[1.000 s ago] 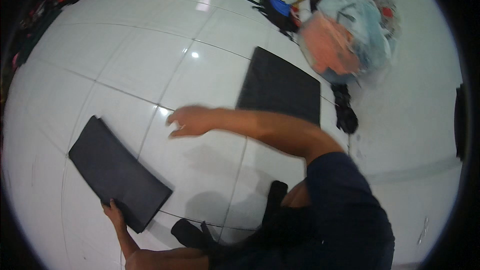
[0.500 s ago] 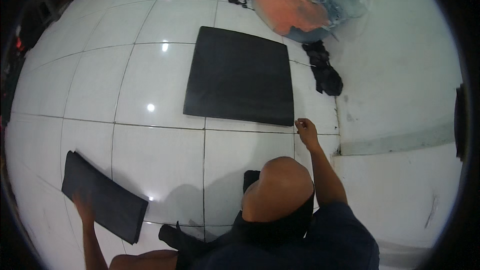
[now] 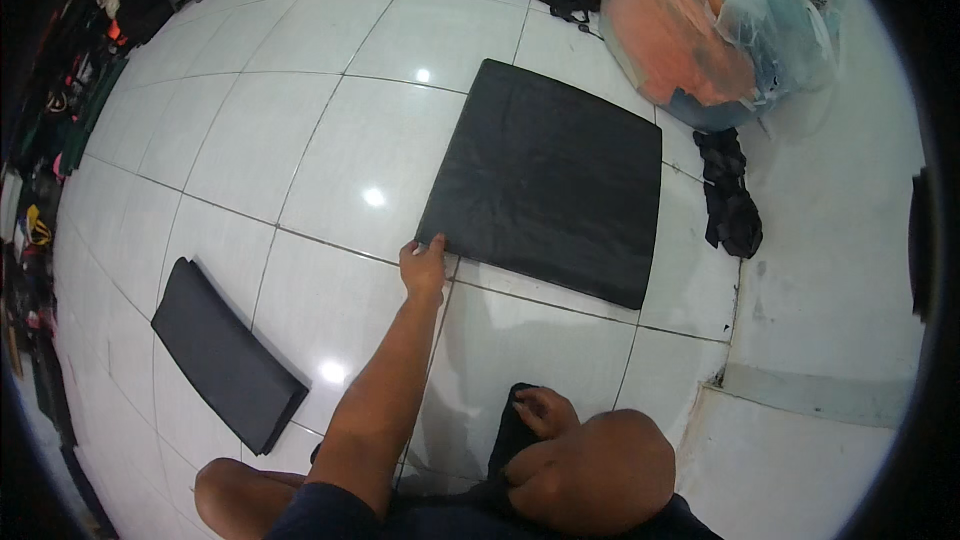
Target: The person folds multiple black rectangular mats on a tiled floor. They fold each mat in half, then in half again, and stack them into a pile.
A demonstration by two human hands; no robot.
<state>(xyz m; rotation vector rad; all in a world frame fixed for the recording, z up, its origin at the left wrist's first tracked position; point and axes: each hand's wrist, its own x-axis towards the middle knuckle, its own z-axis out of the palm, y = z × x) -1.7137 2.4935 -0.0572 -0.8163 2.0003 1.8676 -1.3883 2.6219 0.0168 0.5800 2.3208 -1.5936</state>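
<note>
Two black pads on my white tile floor (image 3: 300, 150). My left hand (image 3: 424, 268) pinches the near-left corner of the big square pad (image 3: 550, 180), fingers closed on its edge. My right hand (image 3: 545, 410) rests curled on dark cloth by my knee. Narrow pad (image 3: 225, 352) lies well left, bare tiles between. Plastic sack (image 3: 715, 30), orange inside, sits beyond the far-right corner.

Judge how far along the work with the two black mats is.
Looks done: the narrow black mat lies folded on the tiles, untouched. In hand: the left hand touches the near corner of the large square mat. Left: that mat lies fully flat; the right hand rests by the knee.
</note>
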